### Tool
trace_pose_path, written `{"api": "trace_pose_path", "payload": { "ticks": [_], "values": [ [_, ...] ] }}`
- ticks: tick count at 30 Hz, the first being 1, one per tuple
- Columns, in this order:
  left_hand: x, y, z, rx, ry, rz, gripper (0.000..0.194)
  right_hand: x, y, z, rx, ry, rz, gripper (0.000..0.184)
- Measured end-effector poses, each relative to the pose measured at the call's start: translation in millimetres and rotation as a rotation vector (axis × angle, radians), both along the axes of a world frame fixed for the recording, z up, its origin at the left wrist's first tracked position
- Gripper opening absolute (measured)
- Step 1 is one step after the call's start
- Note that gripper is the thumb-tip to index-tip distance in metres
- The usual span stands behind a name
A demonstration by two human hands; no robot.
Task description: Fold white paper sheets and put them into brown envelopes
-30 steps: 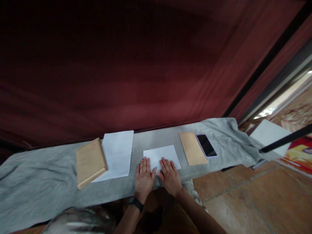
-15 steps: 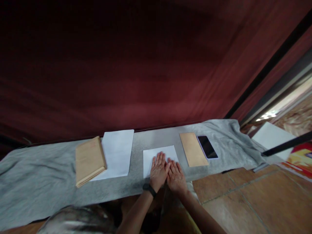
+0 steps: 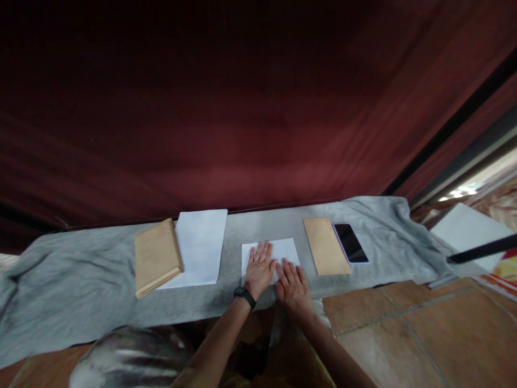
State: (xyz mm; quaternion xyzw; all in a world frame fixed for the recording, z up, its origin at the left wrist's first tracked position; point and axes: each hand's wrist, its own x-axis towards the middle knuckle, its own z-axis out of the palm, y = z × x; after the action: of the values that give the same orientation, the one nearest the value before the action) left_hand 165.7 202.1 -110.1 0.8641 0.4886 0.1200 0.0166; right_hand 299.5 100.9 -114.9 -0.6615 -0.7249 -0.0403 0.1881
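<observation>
A folded sheet of white paper lies on the grey cloth in front of me. My left hand, with a black band on its wrist, rests flat on the left part of that paper, fingers stretched out. Flat on its lower right part lies my right hand, its fingers also extended. Both palms cover much of the paper's near edge. To the right is a brown envelope, apart from my right hand.
Grey cloth covers the long narrow surface. At left, a stack of brown envelopes overlaps white sheets. A phone lies right of the single envelope. A dark red curtain hangs behind; tiled floor shows at lower right.
My hands have spread apart slightly on the paper, the left one shifting left and the right one a little to the right. The whole view has shifted slightly.
</observation>
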Motion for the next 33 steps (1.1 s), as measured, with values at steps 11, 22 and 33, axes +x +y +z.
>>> {"api": "trace_pose_path", "payload": {
  "ticks": [11,22,33],
  "values": [
    [-26.9,-71.9,9.4,-0.013,0.032,-0.194,0.055,5.4,-1.5,-3.4,-0.039,-0.003,0.028,0.052],
    [-40.7,-82.3,20.8,-0.078,0.049,-0.299,0.060,3.9,-2.7,-3.4,-0.041,-0.026,0.028,0.051],
    [-39.8,-64.5,31.7,-0.116,0.077,-0.437,0.072,13.0,19.0,2.9,-0.119,0.225,0.140,0.053]
  ]
}}
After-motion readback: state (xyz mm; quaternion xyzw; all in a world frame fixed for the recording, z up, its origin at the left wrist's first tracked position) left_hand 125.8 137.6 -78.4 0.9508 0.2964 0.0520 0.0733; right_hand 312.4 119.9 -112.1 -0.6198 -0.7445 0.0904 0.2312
